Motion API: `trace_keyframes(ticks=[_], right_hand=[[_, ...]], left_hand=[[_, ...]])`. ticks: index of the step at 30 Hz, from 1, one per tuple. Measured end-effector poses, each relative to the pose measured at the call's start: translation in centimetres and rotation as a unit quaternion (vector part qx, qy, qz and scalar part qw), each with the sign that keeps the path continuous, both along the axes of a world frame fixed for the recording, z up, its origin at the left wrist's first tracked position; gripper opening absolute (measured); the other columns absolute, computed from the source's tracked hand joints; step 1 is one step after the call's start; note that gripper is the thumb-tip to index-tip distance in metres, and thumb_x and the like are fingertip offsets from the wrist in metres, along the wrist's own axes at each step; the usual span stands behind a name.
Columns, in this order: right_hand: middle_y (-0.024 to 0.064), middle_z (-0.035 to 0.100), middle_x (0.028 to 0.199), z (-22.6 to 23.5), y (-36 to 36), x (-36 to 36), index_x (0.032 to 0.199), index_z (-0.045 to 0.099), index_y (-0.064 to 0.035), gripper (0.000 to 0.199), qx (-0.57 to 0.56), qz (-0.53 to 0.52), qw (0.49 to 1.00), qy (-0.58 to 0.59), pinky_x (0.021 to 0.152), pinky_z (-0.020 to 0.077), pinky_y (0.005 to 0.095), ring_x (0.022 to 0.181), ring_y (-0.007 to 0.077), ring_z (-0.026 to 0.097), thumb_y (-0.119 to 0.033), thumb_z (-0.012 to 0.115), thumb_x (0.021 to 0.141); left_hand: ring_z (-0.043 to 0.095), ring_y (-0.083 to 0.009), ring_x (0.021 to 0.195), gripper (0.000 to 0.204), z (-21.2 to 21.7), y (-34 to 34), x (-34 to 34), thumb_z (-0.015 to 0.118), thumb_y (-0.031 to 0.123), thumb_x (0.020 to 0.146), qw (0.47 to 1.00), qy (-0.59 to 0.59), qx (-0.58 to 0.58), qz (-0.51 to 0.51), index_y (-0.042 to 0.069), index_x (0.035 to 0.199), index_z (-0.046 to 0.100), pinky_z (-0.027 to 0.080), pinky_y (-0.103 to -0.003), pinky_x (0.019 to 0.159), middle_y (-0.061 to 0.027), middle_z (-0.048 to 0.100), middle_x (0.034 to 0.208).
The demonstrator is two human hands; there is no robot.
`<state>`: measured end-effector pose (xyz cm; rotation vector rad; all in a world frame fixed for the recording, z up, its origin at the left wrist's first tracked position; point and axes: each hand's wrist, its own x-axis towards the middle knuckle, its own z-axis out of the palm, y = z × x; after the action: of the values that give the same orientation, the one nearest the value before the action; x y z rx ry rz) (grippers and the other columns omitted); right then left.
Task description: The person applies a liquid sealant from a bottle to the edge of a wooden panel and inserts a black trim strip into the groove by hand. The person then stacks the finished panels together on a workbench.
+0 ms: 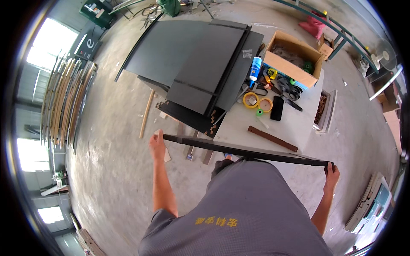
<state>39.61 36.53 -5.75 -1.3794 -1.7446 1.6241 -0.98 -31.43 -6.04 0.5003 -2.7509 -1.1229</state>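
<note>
A long, narrow black strip (239,148) spans across the front of my body, held out at both ends. My left hand (158,146) is closed on its left end, and my right hand (331,176) grips the right end, a little lower in the picture. The strip looks slightly bowed, and a second dark edge runs along it; whether it is one piece or several I cannot tell. Just beyond it, a short brown strip (272,138) lies on the white table (239,128). Large dark grey panels (188,51) are stacked to the left of the table's clutter.
On the table are a cardboard box (294,70), a blue bottle (255,68), yellow tape rolls (258,102) and a black phone-like slab (276,108). Long boards (68,102) lean at the far left. Wood offcuts (188,147) lie on the floor. A fan (383,55) stands far right.
</note>
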Motion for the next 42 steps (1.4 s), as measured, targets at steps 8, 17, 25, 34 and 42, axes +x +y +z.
trace_keyframes(ticks=[8,17,25,34,42], right_hand=[[0.0033,0.063,0.091,1.7,-0.1,-0.2,0.104,0.064,0.0065,0.034,0.052,0.059,0.995,-0.059,0.078,0.0494,0.0250,0.083,0.0097,0.057,-0.027,0.066,0.099],[0.0029,0.062,0.094,1.8,0.1,-0.1,0.106,0.064,0.0057,0.036,0.072,0.089,0.991,-0.072,0.083,0.0511,0.0245,0.087,0.0088,0.058,-0.030,0.064,0.100],[0.0029,0.064,0.094,1.9,-0.8,-0.5,0.111,0.065,0.0082,0.038,0.016,0.018,0.999,-0.042,0.081,0.0494,0.0244,0.086,0.0093,0.057,-0.028,0.068,0.098],[0.0063,0.066,0.097,1.9,-0.9,-0.4,0.112,0.065,0.0112,0.045,0.002,-0.001,0.999,-0.032,0.087,0.0518,0.0247,0.088,0.0118,0.061,-0.029,0.072,0.095],[0.0090,0.067,0.101,1.6,-0.6,0.3,0.112,0.065,0.0121,0.043,-0.017,-0.024,0.999,-0.032,0.090,0.0538,0.0266,0.093,0.0149,0.064,-0.025,0.074,0.093]], left_hand=[[0.058,-0.0090,0.082,0.025,2.4,-2.1,0.2,0.075,0.027,0.092,0.951,-0.106,0.275,-0.099,0.003,0.090,0.067,0.051,-0.028,0.086,0.0016,0.061,0.085],[0.055,-0.0069,0.082,0.023,3.2,-2.4,-0.5,0.071,0.024,0.095,0.943,-0.131,0.282,-0.118,0.010,0.080,0.060,0.051,-0.029,0.090,0.0042,0.053,0.082],[0.060,-0.0082,0.086,0.023,3.9,-0.1,-0.1,0.067,0.028,0.098,0.932,-0.182,0.310,-0.050,0.006,0.103,0.068,0.050,-0.026,0.080,0.0020,0.062,0.090],[0.062,-0.0110,0.091,0.032,1.9,-1.4,0.1,0.076,0.012,0.089,0.972,-0.038,0.231,-0.034,-0.003,0.116,0.067,0.049,-0.026,0.085,-0.0032,0.068,0.097],[0.061,-0.0122,0.092,0.027,1.9,-2.0,0.0,0.076,0.015,0.089,0.986,-0.030,0.152,-0.069,0.000,0.110,0.066,0.047,-0.027,0.085,-0.0046,0.068,0.097]])
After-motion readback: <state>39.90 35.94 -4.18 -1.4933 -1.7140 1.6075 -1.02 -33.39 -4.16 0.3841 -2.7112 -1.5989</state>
